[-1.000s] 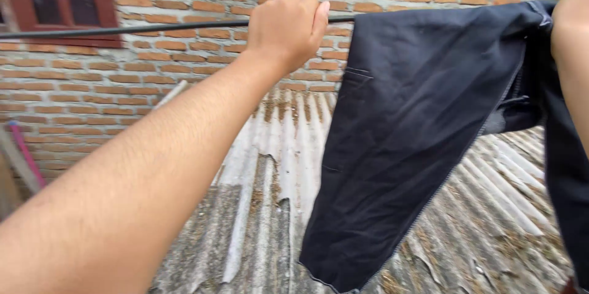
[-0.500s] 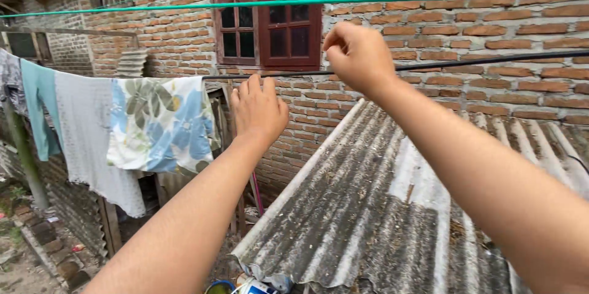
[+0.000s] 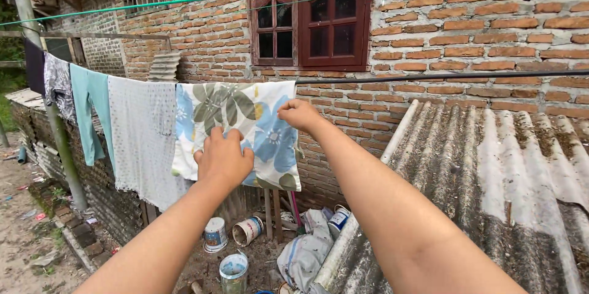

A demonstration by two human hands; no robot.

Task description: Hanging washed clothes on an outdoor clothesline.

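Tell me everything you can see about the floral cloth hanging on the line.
The white floral cloth with blue and olive-green flowers looks like thin, light fabric. It hangs flat and spread from the thin black line, beside a white dotted cloth. The left hand presses flat on its lower middle; the right hand pinches its upper right corner by the line.

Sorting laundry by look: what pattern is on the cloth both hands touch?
The cloth is white with blue and green flowers; head view.

A red brick wall (image 3: 466, 30) with a dark wooden window (image 3: 311, 24) stands behind a corrugated roof (image 3: 491, 177) in daylight.
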